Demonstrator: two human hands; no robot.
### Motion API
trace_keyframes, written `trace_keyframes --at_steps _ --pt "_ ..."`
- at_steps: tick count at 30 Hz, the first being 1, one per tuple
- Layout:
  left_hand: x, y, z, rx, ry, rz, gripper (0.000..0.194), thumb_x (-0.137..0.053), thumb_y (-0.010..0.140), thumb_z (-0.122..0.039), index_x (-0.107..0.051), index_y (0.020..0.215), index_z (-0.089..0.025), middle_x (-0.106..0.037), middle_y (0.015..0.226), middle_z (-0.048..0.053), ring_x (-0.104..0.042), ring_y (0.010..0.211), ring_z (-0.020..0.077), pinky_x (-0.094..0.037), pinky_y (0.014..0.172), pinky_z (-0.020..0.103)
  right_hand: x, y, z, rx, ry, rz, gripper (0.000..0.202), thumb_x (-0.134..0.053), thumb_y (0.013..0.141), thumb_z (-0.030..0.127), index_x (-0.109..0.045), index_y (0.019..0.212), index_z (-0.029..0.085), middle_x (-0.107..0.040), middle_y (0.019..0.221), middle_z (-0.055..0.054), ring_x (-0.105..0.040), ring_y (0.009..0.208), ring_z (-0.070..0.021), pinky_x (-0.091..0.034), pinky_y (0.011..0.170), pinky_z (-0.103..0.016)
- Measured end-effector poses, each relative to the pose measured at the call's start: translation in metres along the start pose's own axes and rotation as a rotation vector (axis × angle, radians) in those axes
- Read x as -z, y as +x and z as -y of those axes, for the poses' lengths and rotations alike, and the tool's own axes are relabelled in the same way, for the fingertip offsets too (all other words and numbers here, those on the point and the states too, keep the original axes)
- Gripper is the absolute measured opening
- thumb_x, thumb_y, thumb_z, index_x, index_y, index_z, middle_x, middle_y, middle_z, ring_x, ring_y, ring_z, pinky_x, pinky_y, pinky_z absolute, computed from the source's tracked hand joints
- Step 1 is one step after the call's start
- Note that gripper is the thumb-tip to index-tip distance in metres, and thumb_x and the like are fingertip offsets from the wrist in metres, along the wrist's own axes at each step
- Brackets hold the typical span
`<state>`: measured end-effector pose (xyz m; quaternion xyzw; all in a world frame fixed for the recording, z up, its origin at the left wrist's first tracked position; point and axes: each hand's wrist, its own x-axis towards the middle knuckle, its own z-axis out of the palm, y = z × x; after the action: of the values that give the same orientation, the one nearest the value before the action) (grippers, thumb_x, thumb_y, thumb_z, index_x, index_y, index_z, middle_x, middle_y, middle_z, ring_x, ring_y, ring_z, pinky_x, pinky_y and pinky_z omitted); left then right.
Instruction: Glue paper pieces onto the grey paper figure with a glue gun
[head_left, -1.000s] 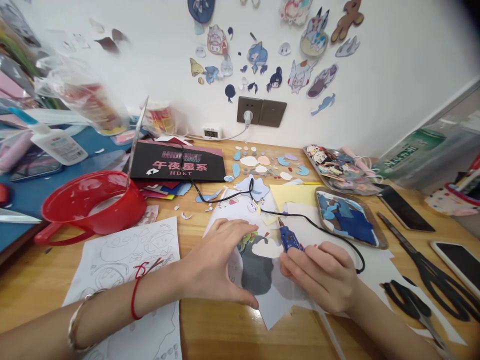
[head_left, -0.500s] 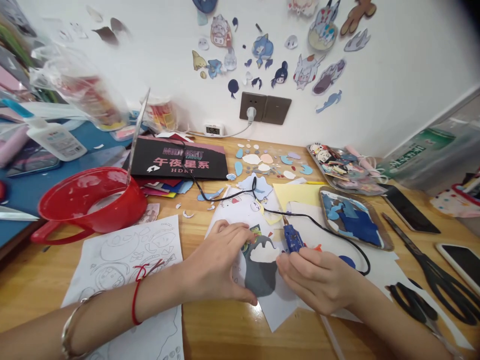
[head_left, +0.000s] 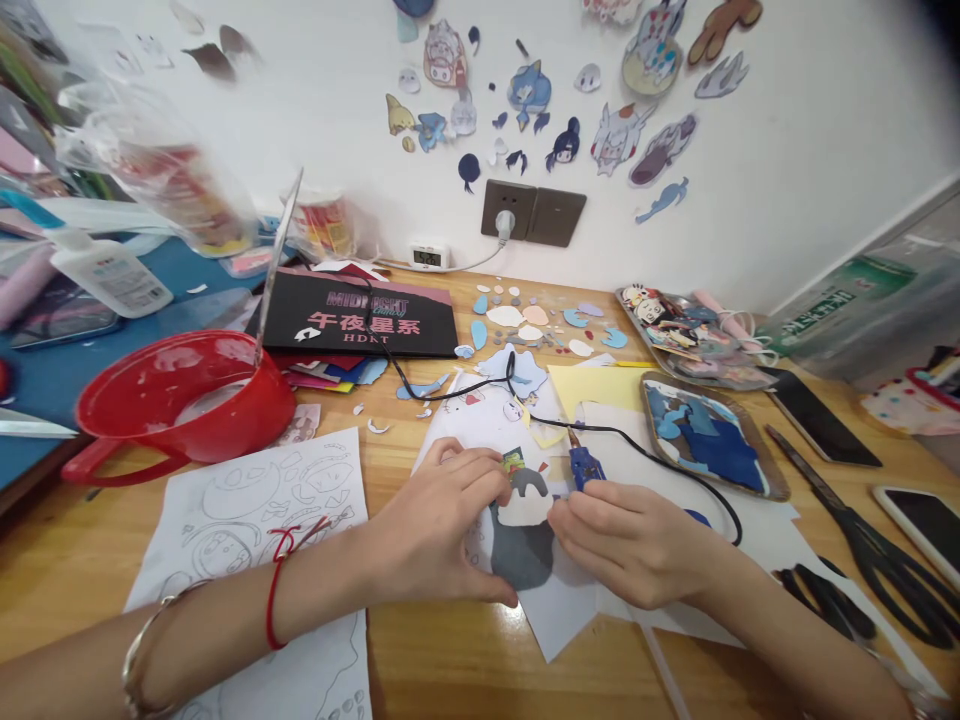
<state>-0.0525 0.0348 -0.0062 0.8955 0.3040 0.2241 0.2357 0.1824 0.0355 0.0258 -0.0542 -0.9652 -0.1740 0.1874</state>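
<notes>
My left hand (head_left: pixel 439 525) presses down on a grey and white paper cut-out figure (head_left: pixel 521 530) lying on white paper (head_left: pixel 559 610) in the middle of the wooden desk. My right hand (head_left: pixel 637 540) touches the cut-out's right edge with its fingertips and holds a small blue corded glue gun (head_left: pixel 585 467) whose tip points away from me. The gun's black cord (head_left: pixel 652 460) loops back across the desk towards the wall socket (head_left: pixel 504 215). A red string and a silver bangle circle my left wrist.
A red bowl (head_left: pixel 180 400) stands at the left by a sheet of line drawings (head_left: pixel 247 510). A black box (head_left: pixel 360 320) lies behind. Two trays of cut-outs (head_left: pixel 709 430) sit at the right, with scissors (head_left: pixel 862 560) and phones (head_left: pixel 817 425) beyond. A glue bottle (head_left: pixel 109 275) lies far left.
My left hand's fingers have curled in over the cut-out's top. My right hand has slid left with the glue gun, closer to the white part of the figure.
</notes>
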Motion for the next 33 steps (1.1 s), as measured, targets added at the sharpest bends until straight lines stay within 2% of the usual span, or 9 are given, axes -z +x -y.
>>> trace_keyframes --at_steps 7,19,29,33 --pt "0.0014 0.0014 -0.0005 -0.038 0.033 0.005 0.054 -0.073 0.060 -0.058 -0.050 0.089 -0.019 -0.061 0.104 0.008 -0.054 0.104 0.0276 -0.030 0.087 0.041 -0.0022 0.0003 -0.0023 -0.037 -0.017 0.059 0.035 -0.036 0.092 0.001 -0.066 0.076 0.009 -0.067 0.081 -0.008 -0.056 0.079 -0.0156 -0.046 0.069 -0.031" --pt "0.0014 -0.0011 0.0004 -0.052 0.039 -0.022 0.050 -0.071 0.063 -0.060 -0.054 0.087 -0.020 -0.060 0.106 0.007 -0.054 0.103 0.0257 -0.030 0.087 0.040 -0.0031 -0.0020 -0.0016 -0.044 0.002 0.101 0.030 -0.039 0.091 0.002 -0.065 0.078 0.010 -0.066 0.083 -0.008 -0.056 0.081 -0.0161 -0.044 0.069 -0.032" --pt "-0.0004 0.0002 0.0005 -0.032 0.022 -0.024 0.051 -0.073 0.060 -0.059 -0.055 0.086 -0.019 -0.062 0.102 0.007 -0.055 0.104 0.0271 -0.031 0.088 0.041 -0.0033 -0.0027 -0.0016 -0.059 0.014 0.156 0.032 -0.036 0.093 0.003 -0.064 0.079 0.010 -0.065 0.083 -0.007 -0.055 0.080 -0.0162 -0.043 0.068 -0.032" --pt "0.0005 -0.0019 -0.0009 -0.034 0.049 -0.053 0.049 -0.073 0.061 -0.058 -0.058 0.085 -0.019 -0.061 0.109 0.009 -0.052 0.107 0.0280 -0.032 0.090 0.043 -0.0030 -0.0017 -0.0023 -0.055 0.003 0.175 0.031 -0.037 0.093 0.004 -0.063 0.077 0.012 -0.064 0.085 -0.007 -0.055 0.080 -0.0160 -0.042 0.069 -0.032"
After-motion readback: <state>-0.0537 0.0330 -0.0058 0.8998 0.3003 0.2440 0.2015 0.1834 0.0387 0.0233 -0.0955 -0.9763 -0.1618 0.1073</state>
